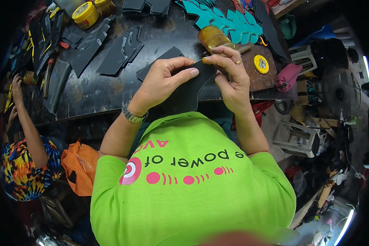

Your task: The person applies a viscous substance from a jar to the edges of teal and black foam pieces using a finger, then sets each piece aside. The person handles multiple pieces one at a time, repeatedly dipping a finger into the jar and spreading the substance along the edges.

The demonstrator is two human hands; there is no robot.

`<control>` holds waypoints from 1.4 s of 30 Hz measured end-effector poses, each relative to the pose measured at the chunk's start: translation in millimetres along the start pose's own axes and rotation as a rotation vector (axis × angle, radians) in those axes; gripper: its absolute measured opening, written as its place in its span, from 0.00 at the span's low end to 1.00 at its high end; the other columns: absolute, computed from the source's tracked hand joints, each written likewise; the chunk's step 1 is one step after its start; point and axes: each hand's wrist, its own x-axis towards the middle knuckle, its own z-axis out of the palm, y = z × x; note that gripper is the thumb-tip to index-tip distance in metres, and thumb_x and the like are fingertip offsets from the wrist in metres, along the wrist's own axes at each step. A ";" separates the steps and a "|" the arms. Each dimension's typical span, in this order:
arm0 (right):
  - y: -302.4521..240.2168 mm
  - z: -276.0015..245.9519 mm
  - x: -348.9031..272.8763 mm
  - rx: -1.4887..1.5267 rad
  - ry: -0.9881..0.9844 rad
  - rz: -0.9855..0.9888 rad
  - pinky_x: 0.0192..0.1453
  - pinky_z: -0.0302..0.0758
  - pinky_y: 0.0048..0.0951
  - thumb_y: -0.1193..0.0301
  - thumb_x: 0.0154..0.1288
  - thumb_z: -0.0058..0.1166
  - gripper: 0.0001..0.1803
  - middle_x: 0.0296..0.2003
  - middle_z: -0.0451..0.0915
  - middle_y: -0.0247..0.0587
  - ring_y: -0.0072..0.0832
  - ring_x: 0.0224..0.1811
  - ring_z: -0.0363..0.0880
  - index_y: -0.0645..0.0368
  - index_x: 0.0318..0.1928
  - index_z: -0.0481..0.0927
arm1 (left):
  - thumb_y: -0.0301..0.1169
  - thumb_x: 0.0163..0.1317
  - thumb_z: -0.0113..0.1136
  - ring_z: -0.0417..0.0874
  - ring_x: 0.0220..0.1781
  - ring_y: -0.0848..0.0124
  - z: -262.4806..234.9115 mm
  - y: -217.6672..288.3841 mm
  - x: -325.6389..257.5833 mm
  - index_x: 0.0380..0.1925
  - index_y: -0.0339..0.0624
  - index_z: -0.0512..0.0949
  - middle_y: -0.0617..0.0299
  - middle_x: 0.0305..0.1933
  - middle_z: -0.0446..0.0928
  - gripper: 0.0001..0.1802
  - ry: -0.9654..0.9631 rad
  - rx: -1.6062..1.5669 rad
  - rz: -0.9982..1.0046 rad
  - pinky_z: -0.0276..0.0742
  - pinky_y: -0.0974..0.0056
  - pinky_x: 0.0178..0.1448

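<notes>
A flat black cut piece of sheet material (188,91) with a curved right edge is tilted up between my hands at the table's front edge. My left hand (165,82) pinches its upper part, with the thumb lying on its face. At the piece's upper right edge, my right hand (233,76) has its bent fingers and thumb closed in; the index fingertip looks orange-yellow. Whether that colour is a smear or a small object, I cannot tell. Just beyond the right hand lies an amber jar (213,37). Another black piece (168,54) is partly hidden behind my left hand.
Stacked black pieces (121,51) and teal pieces (221,20) cover parts of the dark table (84,92). A yellow lid (261,64) rests on a brown board (264,80) beside a pink pouch (289,77). Another person's arm (30,127) reaches in at the left.
</notes>
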 end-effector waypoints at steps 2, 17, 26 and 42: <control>0.4 1.5 -1.5 0.041 0.020 0.016 0.56 0.73 0.25 0.92 0.55 0.46 0.26 0.56 0.72 0.40 0.27 0.52 0.75 0.59 0.51 0.84 | 0.34 0.69 0.64 0.79 0.37 0.84 -0.4 -0.8 1.0 0.46 0.33 0.84 0.68 0.36 0.83 0.15 0.001 0.009 0.011 0.77 0.74 0.41; 18.6 2.7 -11.4 0.264 0.049 0.036 0.58 0.72 0.24 0.92 0.60 0.51 0.21 0.55 0.74 0.39 0.24 0.53 0.76 0.61 0.50 0.85 | 0.32 0.70 0.63 0.80 0.38 0.84 -4.0 -7.6 3.0 0.48 0.33 0.83 0.69 0.40 0.83 0.13 -0.037 -0.249 -0.094 0.78 0.75 0.44; 15.3 10.4 -17.2 0.126 0.141 -0.034 0.55 0.73 0.24 0.90 0.61 0.55 0.20 0.52 0.75 0.40 0.25 0.50 0.77 0.59 0.50 0.86 | 0.32 0.71 0.62 0.82 0.39 0.85 -5.2 -14.8 7.5 0.50 0.34 0.81 0.69 0.42 0.83 0.14 -0.010 -0.511 -0.184 0.79 0.78 0.42; 10.2 28.2 -35.8 -0.148 0.065 -0.236 0.42 0.77 0.26 0.91 0.49 0.59 0.27 0.45 0.76 0.40 0.27 0.38 0.78 0.53 0.50 0.88 | 0.31 0.72 0.60 0.84 0.37 0.82 -8.0 -23.4 21.9 0.50 0.35 0.81 0.65 0.42 0.84 0.13 0.064 -0.334 -0.104 0.81 0.76 0.40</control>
